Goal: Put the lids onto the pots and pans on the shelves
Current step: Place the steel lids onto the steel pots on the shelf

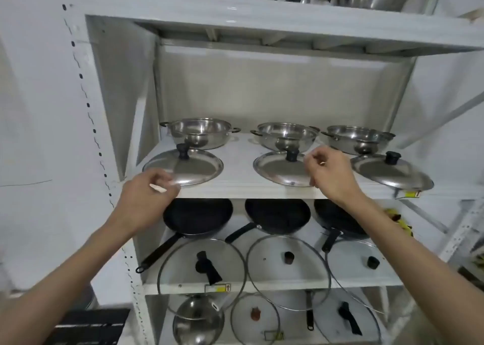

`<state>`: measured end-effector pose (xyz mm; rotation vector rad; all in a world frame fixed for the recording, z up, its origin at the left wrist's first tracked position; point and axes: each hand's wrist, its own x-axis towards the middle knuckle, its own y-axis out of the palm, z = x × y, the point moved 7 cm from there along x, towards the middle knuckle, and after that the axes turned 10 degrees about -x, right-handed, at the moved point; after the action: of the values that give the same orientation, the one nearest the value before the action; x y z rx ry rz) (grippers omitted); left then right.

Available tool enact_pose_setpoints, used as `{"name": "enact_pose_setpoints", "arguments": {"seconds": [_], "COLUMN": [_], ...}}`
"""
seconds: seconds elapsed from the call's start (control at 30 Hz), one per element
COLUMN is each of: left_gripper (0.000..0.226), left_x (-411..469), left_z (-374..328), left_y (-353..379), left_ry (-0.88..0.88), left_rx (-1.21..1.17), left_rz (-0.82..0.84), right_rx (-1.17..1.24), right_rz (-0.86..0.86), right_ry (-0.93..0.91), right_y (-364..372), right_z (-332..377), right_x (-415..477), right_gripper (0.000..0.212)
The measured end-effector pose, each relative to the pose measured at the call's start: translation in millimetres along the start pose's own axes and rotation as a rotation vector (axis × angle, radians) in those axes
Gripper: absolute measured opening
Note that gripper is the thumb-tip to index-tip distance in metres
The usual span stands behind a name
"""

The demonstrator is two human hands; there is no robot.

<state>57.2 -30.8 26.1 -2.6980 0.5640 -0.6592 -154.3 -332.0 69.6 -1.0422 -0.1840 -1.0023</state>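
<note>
Steel pots, black-knobbed lids, white shelf.

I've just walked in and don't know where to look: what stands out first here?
Two bare hands reach for the middle shelf: the left hand at the leftmost steel lid, the right hand beside the middle lid. Behind the lids stand three uncovered steel pots. Below, black pans sit behind glass lids.

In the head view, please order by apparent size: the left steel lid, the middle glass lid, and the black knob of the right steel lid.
1. Middle glass lid, though it lies nearer the camera, so this is unsure.
2. Left steel lid.
3. Black knob, clearly smallest.
</note>
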Motion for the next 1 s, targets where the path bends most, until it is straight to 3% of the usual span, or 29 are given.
{"name": "enact_pose_setpoints", "arguments": {"seconds": [0.23,0.43,0.53,0.67,0.83,1.0], "left_gripper": [0.033,0.071,0.062,0.051,0.039,0.037], "left_x": [90,161,181,197,205,191], "left_z": [12,42,50,48,46,31], "left_y": [32,65,76,81,83,64], "left_ry": [-0.042,-0.162,-0.139,-0.077,-0.044,0.013], "left_rx": [0.188,0.337,0.422,0.487,0.521,0.472], "left_rz": [-0.055,-0.069,-0.116,-0.167,-0.124,-0.087], "right_rx": [-0.187,-0.358,-0.447,-0.514,-0.475,-0.397], "right_rz": [0.043,0.293,0.297,0.244,0.194,0.17], "right_ry": [0.123,0.139,0.067,-0.018,-0.05,-0.057], "right_y": [42,86,99,107,113,96], "right_z": [-60,-104,-111,-106,-105,-97], "right_x": [73,120,137,151,155,139], "right_gripper": [0.007,0.061,0.067,0.049,0.032,0.03]}}
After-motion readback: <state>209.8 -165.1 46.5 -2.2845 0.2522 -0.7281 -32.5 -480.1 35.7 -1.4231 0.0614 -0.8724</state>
